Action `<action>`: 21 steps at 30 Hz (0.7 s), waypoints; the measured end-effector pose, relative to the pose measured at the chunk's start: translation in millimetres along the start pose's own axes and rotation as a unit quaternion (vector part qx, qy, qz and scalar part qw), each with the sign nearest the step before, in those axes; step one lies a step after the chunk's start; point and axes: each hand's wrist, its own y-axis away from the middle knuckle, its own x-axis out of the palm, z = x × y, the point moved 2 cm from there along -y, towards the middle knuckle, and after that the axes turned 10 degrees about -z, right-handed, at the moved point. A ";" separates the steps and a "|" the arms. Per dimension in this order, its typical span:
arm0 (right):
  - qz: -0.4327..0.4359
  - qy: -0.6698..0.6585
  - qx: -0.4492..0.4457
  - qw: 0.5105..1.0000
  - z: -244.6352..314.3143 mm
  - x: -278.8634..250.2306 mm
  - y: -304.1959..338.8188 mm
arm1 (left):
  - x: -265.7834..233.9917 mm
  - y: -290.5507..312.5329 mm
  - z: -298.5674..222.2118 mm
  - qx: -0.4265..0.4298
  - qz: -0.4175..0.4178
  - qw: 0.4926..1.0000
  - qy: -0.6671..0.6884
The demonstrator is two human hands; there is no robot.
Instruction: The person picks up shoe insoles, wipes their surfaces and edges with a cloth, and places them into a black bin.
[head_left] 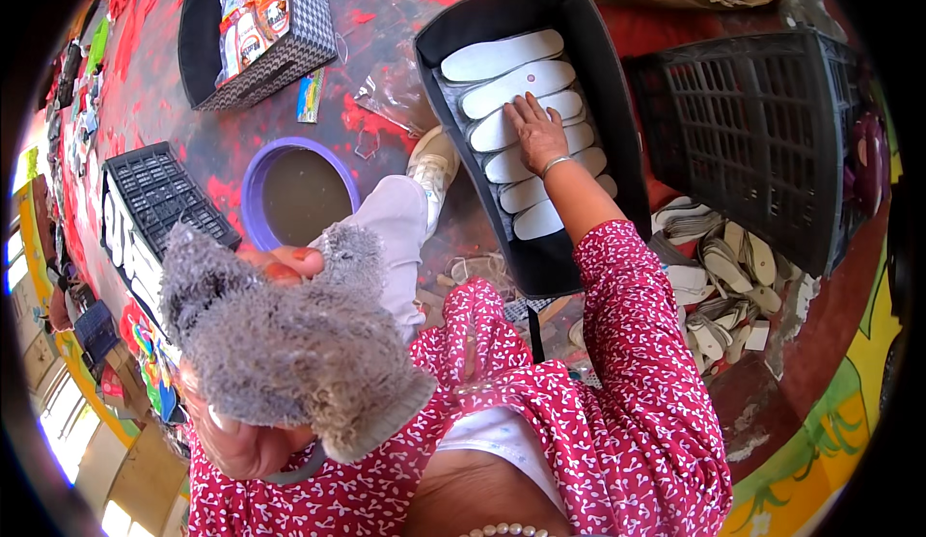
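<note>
My left hand [241, 436], raised close in front of me at the left, is wrapped round a bunched grey fluffy cloth [289, 358]. Part of that hand is hidden behind the cloth. My right hand [538, 134] reaches forward with fingers stretched out, its fingertips lying on the white insoles. Several white insoles [503, 56] lie crosswise in a row inside a black fabric box [620, 165]. One insole near my fingertips has a small round reddish mark. A bracelet circles my right wrist.
A purple basin [253, 194] of murky water stands left of my leg. Beyond it is a checkered box [307, 30] with packaged goods. A black crate [159, 190] stands at the left and a larger one [743, 141] at the right. Loose insoles [719, 257] are heaped near the right crate.
</note>
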 end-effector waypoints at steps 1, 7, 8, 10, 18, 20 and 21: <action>-0.003 -0.003 0.001 1.000 0.1 1.4 2.1 | -1.4 -4.7 3.5 0.013 0.053 0.996 0.068; -0.012 -0.044 -0.005 0.999 7.2 23.6 13.5 | -2.8 -1.7 3.0 0.028 0.082 0.992 0.091; -0.016 -0.045 -0.005 0.999 6.1 23.2 12.1 | -3.3 -2.0 2.7 0.033 0.084 0.992 0.092; -0.021 -0.063 0.020 0.998 1.7 18.1 6.7 | -3.4 -3.1 3.5 0.034 0.088 0.991 0.096; -0.076 -0.079 0.076 0.991 4.8 11.2 1.6 | 2.2 -9.5 4.6 0.031 0.108 0.989 0.093; -0.124 -0.076 0.104 0.984 11.0 4.4 13.1 | 1.6 -9.9 4.9 0.032 0.105 0.989 0.094; -0.086 -0.104 0.135 0.982 13.8 2.6 15.8 | 2.3 -9.8 4.3 0.032 0.106 0.990 0.093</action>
